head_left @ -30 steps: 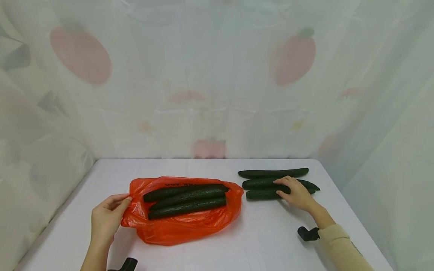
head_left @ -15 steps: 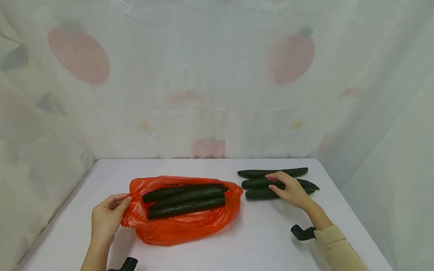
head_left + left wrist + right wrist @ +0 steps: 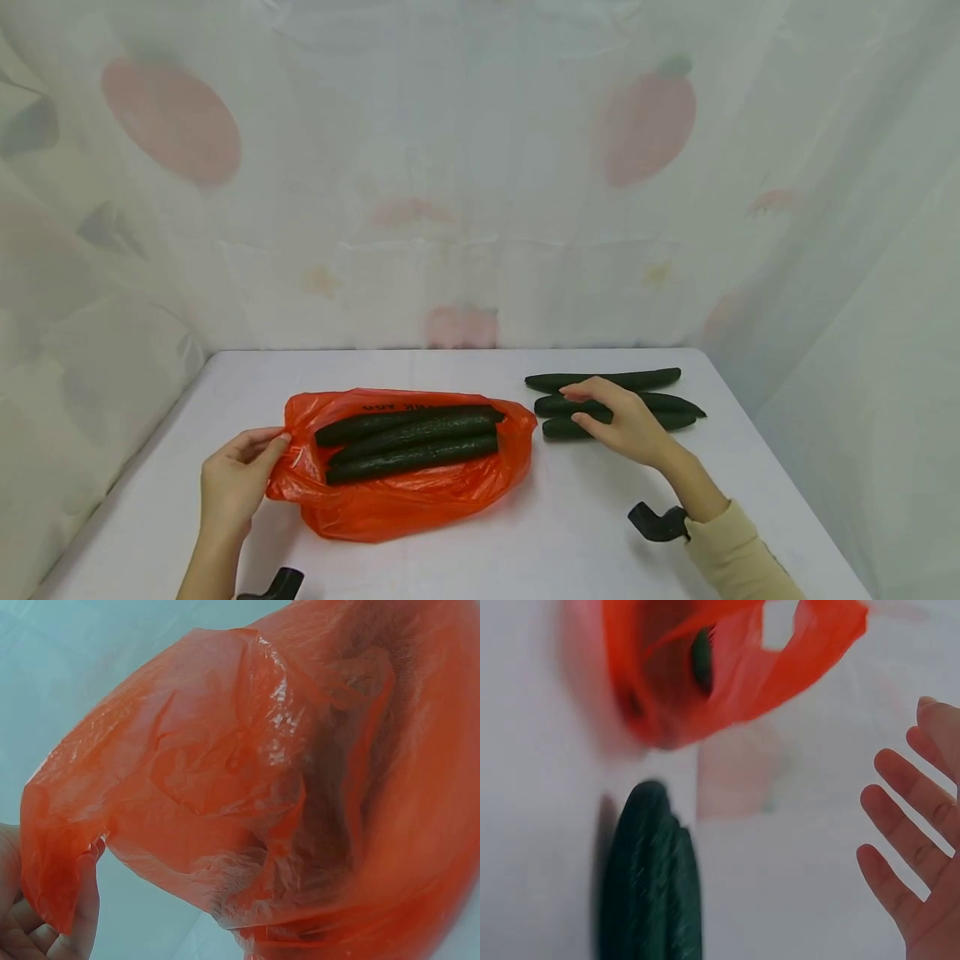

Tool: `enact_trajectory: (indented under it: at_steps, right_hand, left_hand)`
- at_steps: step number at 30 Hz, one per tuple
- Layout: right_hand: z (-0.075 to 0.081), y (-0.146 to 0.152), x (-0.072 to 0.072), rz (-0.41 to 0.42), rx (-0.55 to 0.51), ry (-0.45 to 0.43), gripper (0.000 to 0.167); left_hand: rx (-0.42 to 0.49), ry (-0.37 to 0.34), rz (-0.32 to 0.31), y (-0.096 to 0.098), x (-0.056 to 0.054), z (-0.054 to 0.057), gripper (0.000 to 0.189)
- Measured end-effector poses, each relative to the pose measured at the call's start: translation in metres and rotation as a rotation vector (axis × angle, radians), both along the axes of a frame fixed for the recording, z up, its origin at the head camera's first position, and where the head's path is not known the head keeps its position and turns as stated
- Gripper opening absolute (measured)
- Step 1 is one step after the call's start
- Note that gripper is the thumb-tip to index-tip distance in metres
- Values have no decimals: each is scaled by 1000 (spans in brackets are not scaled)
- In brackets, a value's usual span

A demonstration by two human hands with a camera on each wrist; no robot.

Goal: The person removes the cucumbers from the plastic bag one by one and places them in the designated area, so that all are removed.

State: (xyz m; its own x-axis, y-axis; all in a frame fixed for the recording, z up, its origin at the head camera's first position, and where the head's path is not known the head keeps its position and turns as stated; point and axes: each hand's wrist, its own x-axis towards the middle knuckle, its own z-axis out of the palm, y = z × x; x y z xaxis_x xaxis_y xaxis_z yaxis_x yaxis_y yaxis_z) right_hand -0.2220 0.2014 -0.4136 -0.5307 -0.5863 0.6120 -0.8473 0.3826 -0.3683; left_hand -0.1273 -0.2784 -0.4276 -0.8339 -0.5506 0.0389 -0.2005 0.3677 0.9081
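Observation:
An orange-red plastic bag (image 3: 405,510) lies with its mouth open on the table. Several dark green cucumbers (image 3: 420,460) rest side by side inside it. My left hand (image 3: 231,483) pinches the bag's left edge between thumb and fingers; the left wrist view shows the thin film held by the hand (image 3: 86,911). Right of the bag, three cucumbers lie in a row: a far one (image 3: 652,379), a middle one (image 3: 671,404) and a near one (image 3: 564,428). Over these hovers my right hand (image 3: 630,429), its spread fingers (image 3: 900,825) holding nothing and partly hiding the nearer two.
A white table (image 3: 465,575) carries everything. Pale curtains with faded fruit prints (image 3: 465,167) hang behind and at both sides. Black wrist-worn pieces (image 3: 658,523) stick out near both wrists.
My right hand has drawn back from the cucumbers, moving left toward the bag and rising, with nothing in it. The left hand and the bag have stayed put.

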Motion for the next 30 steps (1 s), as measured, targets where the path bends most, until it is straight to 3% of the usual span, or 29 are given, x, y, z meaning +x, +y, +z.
enact_trajectory:
  at_steps: [11, 18, 30]
  right_hand:
    - [26, -34, 20, 56, -23, 112, 35]
    - [30, -55, 29, 55, -40, 87, 36]
    - [32, -99, 39, 187, -62, 8, 34]
  left_hand:
    - [8, 4, -1, 1, -1, -1, 36]
    - [5, 4, -6, 1, 0, -4, 36]
    - [2, 4, -11, 1, -1, -4, 37]
